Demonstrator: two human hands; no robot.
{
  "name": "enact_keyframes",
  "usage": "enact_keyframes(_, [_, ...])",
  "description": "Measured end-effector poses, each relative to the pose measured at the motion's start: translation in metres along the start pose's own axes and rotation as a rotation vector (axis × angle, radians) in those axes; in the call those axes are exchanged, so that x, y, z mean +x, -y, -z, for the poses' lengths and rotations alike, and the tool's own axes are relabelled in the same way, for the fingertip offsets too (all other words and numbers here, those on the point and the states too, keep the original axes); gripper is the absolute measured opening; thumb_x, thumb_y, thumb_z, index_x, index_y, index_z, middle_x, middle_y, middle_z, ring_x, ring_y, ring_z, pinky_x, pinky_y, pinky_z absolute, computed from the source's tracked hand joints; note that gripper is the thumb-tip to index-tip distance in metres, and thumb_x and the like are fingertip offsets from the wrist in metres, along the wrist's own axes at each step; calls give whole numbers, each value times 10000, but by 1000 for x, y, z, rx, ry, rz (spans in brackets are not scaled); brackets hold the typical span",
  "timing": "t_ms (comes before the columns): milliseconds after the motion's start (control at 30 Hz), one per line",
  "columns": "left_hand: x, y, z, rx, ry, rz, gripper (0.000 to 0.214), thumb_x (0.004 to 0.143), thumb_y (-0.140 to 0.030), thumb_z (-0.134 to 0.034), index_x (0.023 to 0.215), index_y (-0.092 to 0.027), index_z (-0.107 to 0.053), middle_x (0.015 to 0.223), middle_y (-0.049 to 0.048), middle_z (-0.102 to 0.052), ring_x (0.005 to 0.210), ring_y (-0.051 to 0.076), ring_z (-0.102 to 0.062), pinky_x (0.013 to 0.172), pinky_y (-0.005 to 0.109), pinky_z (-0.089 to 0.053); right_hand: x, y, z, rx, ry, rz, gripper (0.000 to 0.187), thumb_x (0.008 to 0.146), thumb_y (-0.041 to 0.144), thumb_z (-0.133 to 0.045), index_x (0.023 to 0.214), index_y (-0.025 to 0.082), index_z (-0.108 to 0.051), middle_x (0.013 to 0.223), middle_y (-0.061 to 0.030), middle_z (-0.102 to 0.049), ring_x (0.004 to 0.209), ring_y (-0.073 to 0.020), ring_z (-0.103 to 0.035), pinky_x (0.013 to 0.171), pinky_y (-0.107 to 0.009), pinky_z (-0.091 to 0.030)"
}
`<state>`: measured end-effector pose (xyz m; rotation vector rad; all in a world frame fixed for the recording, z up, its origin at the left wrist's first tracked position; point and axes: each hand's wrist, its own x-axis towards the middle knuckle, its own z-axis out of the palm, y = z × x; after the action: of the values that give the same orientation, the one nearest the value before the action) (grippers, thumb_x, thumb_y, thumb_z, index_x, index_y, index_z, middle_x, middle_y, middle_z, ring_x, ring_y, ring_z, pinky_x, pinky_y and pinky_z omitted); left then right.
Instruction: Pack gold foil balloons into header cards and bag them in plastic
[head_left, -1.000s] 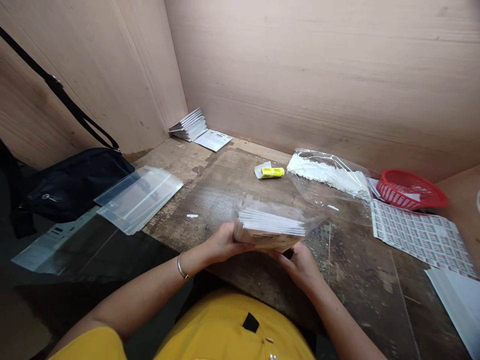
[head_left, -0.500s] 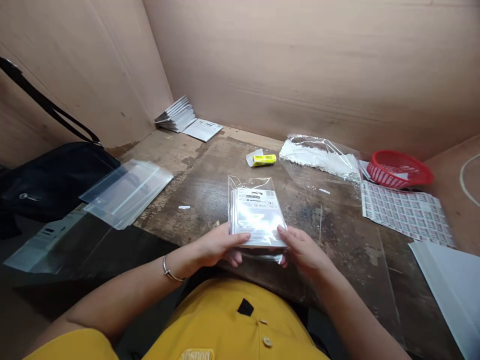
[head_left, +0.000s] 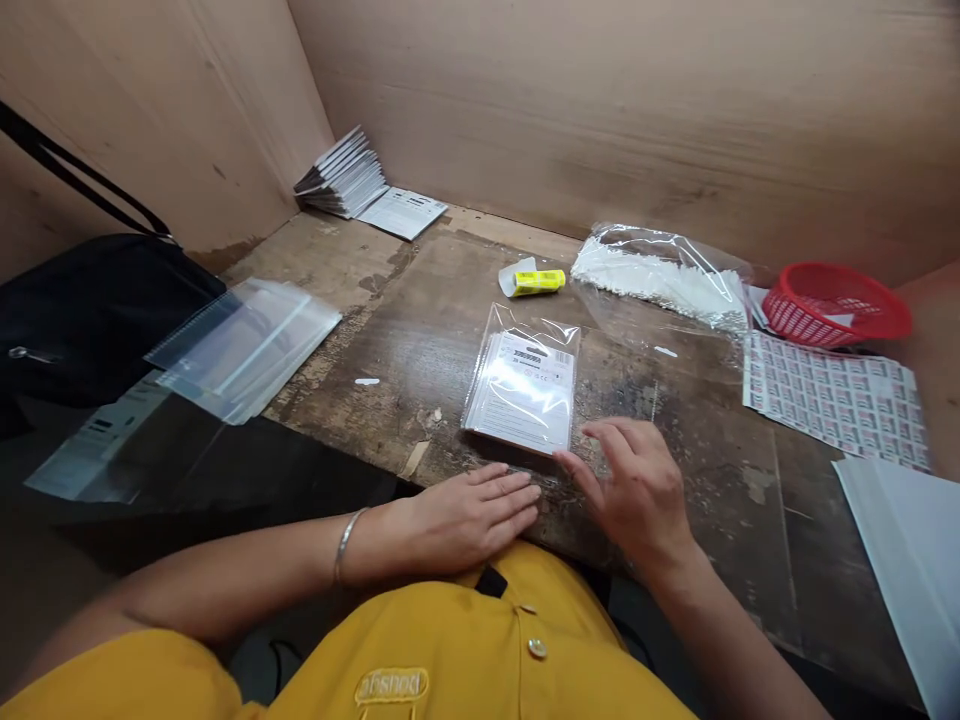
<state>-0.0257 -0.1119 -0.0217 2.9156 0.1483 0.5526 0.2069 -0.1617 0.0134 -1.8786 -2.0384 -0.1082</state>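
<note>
A clear plastic bag with a stack of printed cards (head_left: 525,395) in it lies flat on the dark wooden table (head_left: 390,340). My left hand (head_left: 472,515) rests flat at the table's near edge, just below the bag, its fingers stretched out and holding nothing. At the bag's lower right corner is my right hand (head_left: 634,485), with thumb and fingers apart; the thumb tip is at the corner, and I cannot tell whether it touches.
Behind the bag lies a yellow label roll (head_left: 538,281). A bag of white tag fasteners (head_left: 660,285), a red basket (head_left: 832,305) and sticker sheets (head_left: 836,400) stand to the right. On the left are clear sleeves (head_left: 247,350), stacked cards (head_left: 345,180) and a black bag (head_left: 97,310).
Both hands have let go of the bagged cards, which now lie on the table slightly farther away. My left hand has flattened at the table edge; my right has opened beside the bag.
</note>
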Motion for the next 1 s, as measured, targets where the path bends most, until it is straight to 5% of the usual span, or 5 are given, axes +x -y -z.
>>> enact_keyframes(100, [2,-12,-19,31,138,148,545,957,-384,-471,1381,-42,-441,1432,225,-464,1339,324,-433,1111,453,-313,13,-1,-2,35,45,286,249,891,325,-584,1088,174,-597,1269,-189,-575,1209,-344,-494,995,-492,-440])
enact_keyframes(200, [5,-11,-27,61,167,236,662,939,-481,-487,1397,-9,-415,1444,250,-438,1355,346,-408,1119,459,-301,29,-3,-14,66,171,384,131,875,198,-578,1001,176,-605,1231,-160,-601,1154,-300,-528,966,-435,-480])
enact_keyframes(367, [8,-7,-27,103,117,186,684,928,-493,-504,1353,41,-457,1403,272,-476,1341,365,-422,1122,457,-299,48,2,-24,-39,172,412,80,859,134,-559,890,172,-622,1102,-149,-663,953,-272,-592,847,-398,-520])
enact_keyframes(600, [6,-5,-30,76,69,200,698,918,-536,-494,1360,3,-468,1399,246,-494,1347,347,-416,1126,479,-287,50,9,-22,-127,209,356,467,805,174,-629,1255,100,-530,1325,-209,-555,1168,-338,-510,985,-459,-445])
enact_keyframes(1000, [17,-1,-25,37,17,285,735,902,-615,-444,1296,0,-522,1254,233,-603,1168,328,-561,1026,432,-402,63,11,-49,-190,119,343,313,913,115,-408,1153,82,-607,1264,-235,-603,1009,-323,-595,866,-466,-504])
